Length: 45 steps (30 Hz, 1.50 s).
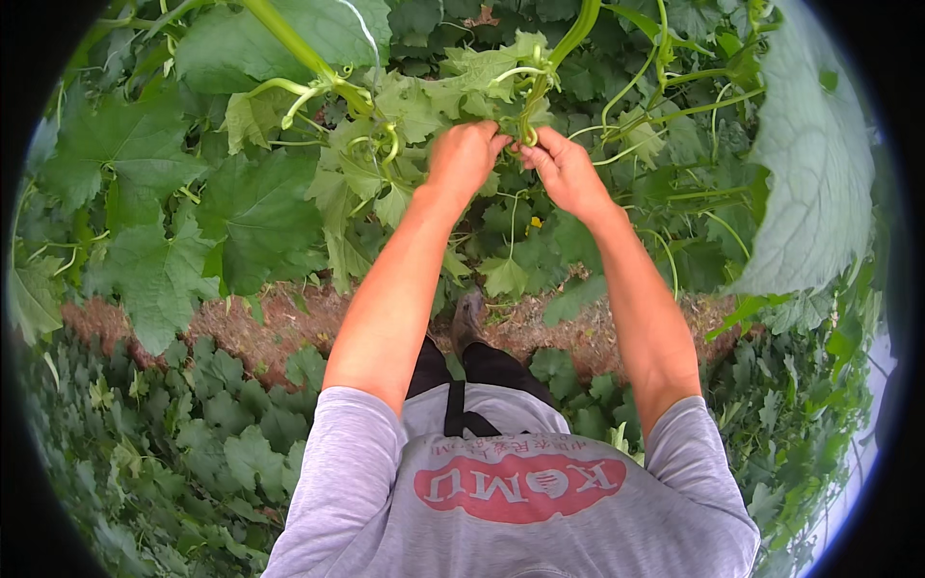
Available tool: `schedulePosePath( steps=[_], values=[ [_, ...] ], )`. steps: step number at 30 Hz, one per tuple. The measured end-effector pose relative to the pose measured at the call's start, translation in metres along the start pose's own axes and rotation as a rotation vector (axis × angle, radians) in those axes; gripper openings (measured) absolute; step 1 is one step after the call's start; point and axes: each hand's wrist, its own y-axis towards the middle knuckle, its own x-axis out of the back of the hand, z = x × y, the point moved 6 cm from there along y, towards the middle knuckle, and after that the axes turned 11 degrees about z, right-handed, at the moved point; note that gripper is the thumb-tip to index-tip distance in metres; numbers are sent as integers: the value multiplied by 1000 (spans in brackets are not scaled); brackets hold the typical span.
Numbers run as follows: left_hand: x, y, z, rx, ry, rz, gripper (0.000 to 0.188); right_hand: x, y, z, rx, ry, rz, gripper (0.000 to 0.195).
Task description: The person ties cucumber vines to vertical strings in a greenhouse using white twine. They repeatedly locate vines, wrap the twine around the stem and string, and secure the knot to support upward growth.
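Note:
My left hand (466, 160) and my right hand (569, 172) meet fingertip to fingertip at the lower end of a green vine shoot (538, 94), which looks like a gourd-type vine. The thumb and forefinger of my right hand pinch beside a curled part of the shoot. From the other side, the fingertips of my left hand close on a small part of it; the exact piece between them is too small to make out. To the left of my hands hangs a second thick vine stem (353, 95), with curling tendrils (392, 144) and pale young leaves.
A thin white string (367, 36) runs beside the left stem. One large leaf (813, 159) stands close at the right. A small yellow flower (535, 222) shows below my hands. Brown soil (246, 325) lies around my shoe (468, 318), with dense foliage (181, 441) behind.

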Motion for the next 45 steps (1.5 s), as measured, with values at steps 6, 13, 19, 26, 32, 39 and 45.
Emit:
schedulePosePath(
  steps=[6, 13, 19, 26, 32, 39, 45],
  values=[
    [-3, -12, 7, -53, -304, -84, 10, -5, -7, -34, 34, 265, -89, 16],
    [0, -22, 9, -7, -349, -91, 10, -16, -13, -52, 33, 31, -96, 15],
    [-15, -25, 25, 160, -441, -108, 15, -23, -12, -78, 60, -41, -153, 14],
    [-10, -36, 22, 121, -428, -40, 18, -32, -15, -98, 61, -300, -189, 13],
    [7, -31, 2, 306, -75, 163, 19, -40, -20, -52, 100, -380, -162, 15],
    [-12, -71, 18, 137, -181, 44, 25, -26, -46, 73, -51, -163, -313, 14],
    [11, -90, 0, -183, 93, -76, 36, -75, -47, 53, 235, -24, -467, 12]
  ],
)
